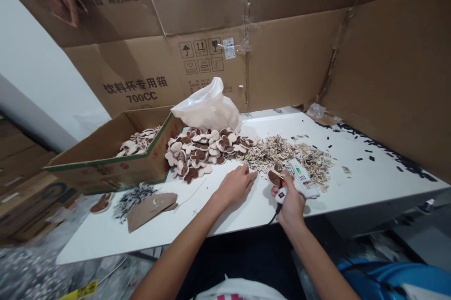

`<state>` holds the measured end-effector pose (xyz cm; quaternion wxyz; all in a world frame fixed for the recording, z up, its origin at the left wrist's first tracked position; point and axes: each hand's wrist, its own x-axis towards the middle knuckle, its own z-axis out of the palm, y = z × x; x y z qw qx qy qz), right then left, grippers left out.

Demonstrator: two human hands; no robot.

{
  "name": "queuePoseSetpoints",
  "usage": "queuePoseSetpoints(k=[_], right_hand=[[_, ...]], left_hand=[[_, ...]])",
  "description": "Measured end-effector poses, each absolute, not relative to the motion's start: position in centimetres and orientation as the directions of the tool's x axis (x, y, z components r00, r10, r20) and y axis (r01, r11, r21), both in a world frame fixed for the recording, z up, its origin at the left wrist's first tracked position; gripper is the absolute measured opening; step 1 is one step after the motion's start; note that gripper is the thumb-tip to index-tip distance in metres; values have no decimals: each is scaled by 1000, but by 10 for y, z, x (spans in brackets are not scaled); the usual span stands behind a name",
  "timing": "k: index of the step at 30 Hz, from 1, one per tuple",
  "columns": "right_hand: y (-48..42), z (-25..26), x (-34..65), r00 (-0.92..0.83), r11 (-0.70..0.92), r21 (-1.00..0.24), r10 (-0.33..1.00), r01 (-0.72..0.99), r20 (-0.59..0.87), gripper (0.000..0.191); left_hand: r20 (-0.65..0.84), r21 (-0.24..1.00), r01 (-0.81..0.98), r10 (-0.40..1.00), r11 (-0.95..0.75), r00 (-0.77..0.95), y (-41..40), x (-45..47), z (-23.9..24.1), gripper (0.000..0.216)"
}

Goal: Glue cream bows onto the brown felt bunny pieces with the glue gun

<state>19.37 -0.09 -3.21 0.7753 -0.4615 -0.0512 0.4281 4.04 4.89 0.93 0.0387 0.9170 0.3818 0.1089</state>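
the white tabletop (366,187) spreads beneath both hands. a cardboard box (112,174) sits well to the left of the left hand (237,186), with a heap of brown and pale pieces (202,150) just beyond its fingers. pale stringy bits (310,161) lie ahead of the right hand (293,202), whose fingers wrap a corded tool (281,195). the left fingers half curl, palm down; i can't tell whether they hold anything. one brown piece (274,177) sits right at the right fingertips, clearly nearer them than the left, its long axis unclear.
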Motion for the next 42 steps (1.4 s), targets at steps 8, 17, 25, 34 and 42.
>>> queuePoseSetpoints(k=[8, 17, 25, 34, 42], right_hand=[[0, -29, 196, 608, 236, -709, 722, -665, -331, 34], [-1, -25, 195, 584, 210, -689, 724, -694, -368, 28], [1, -26, 195, 613, 226, -701, 701, -676, -365, 33], [0, -26, 196, 574, 207, -678, 728, -705, -375, 32], [0, -30, 194, 595, 218, -701, 723, -679, -352, 35]], left_hand=[[252, 162, 702, 717, -693, 650, 42, 43, 6, 21], [234, 144, 627, 642, -766, 730, 40, 47, 8, 24], [269, 223, 643, 681, -732, 682, 38, 40, 7, 20], [249, 230, 581, 625, -780, 740, 47, 54, 4, 20], [281, 268, 632, 687, -727, 671, 45, 57, 2, 8]])
